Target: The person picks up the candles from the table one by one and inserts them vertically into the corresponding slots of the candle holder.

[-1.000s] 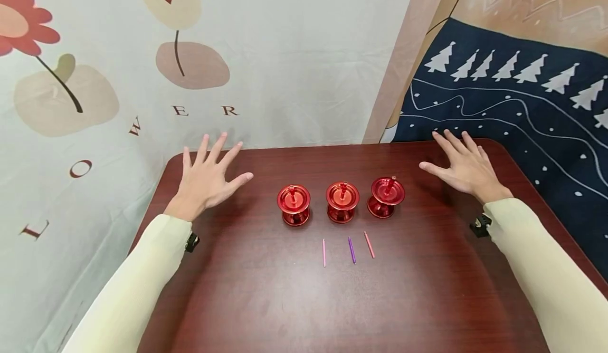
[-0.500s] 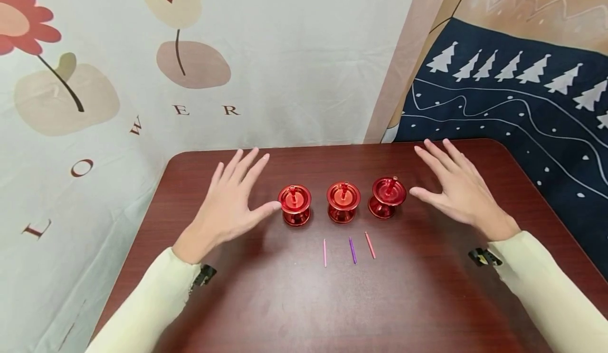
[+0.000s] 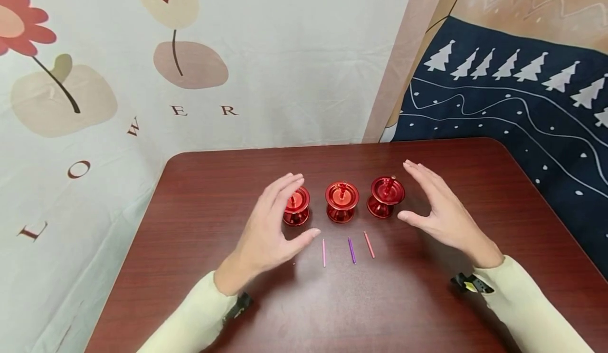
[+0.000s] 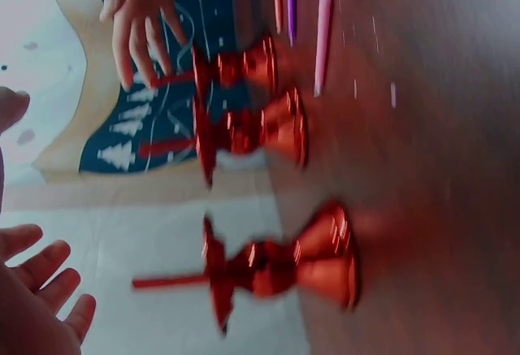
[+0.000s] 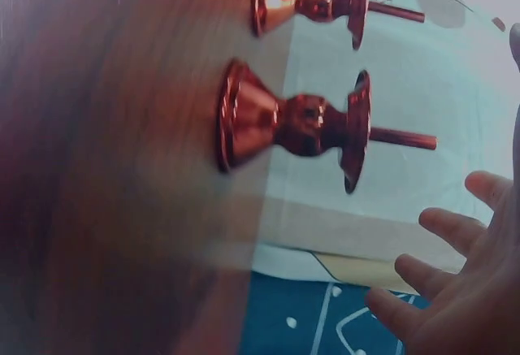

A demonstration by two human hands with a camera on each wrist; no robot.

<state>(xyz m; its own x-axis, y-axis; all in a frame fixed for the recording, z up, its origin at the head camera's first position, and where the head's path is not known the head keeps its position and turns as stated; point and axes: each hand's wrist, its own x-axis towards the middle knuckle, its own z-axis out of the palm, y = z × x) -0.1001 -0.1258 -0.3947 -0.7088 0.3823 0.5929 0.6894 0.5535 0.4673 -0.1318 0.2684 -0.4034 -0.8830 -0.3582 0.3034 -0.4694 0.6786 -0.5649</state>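
Observation:
Three shiny red metal candle holders, each a flared foot and a dish with an upright post, stand in a row: left holder (image 3: 299,201), middle holder (image 3: 342,197) and right holder (image 3: 386,192). My left hand (image 3: 268,234) hovers with fingers spread, partly covering the left holder in the head view. To the right of the right holder, my right hand (image 3: 444,218) is held with parted fingers and grips nothing. Thin candle-like sticks lie in front of the holders: a pink stick (image 3: 324,253), a purple stick (image 3: 351,250) and a coral stick (image 3: 369,245).
The dark red-brown table (image 3: 380,311) has rounded far corners. Behind it hangs a pale cloth (image 3: 304,68) with flower prints, and on the right a navy cloth (image 3: 503,94) with white trees. Dark wrist cameras sit by both cream sleeves (image 3: 199,311).
My left hand has moved right and nearer, from the table's far left to over the left holder. My right hand has drawn inward and nearer toward the right holder. Holders and sticks stay put.

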